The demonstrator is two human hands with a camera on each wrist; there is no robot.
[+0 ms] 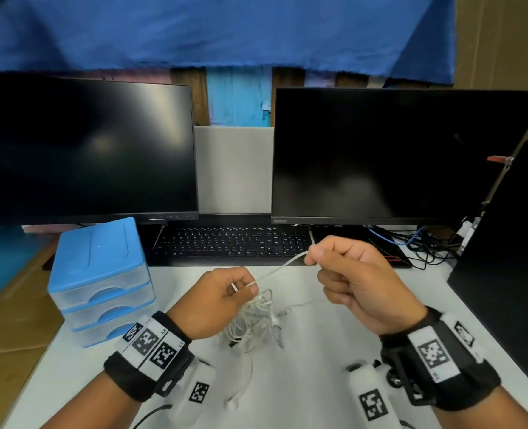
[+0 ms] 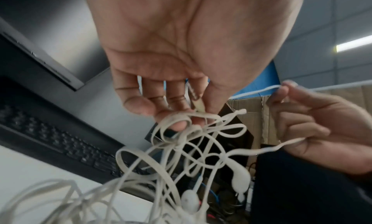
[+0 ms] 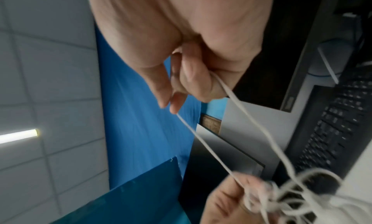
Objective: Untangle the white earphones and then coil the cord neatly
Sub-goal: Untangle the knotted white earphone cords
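Note:
The white earphones hang as a knotted bundle of cord loops under my left hand, above the white desk. My left hand pinches the cord at the top of the tangle. A taut strand runs up and to the right to my right hand, whose thumb and fingers pinch it; a second strand leaves that hand lower down. In the left wrist view the earbuds dangle among the loops. One cord end trails on the desk near me.
A blue-topped plastic drawer unit stands at the left. A black keyboard lies behind the hands, under two dark monitors. Loose cables lie at the back right, and a black panel borders the right edge.

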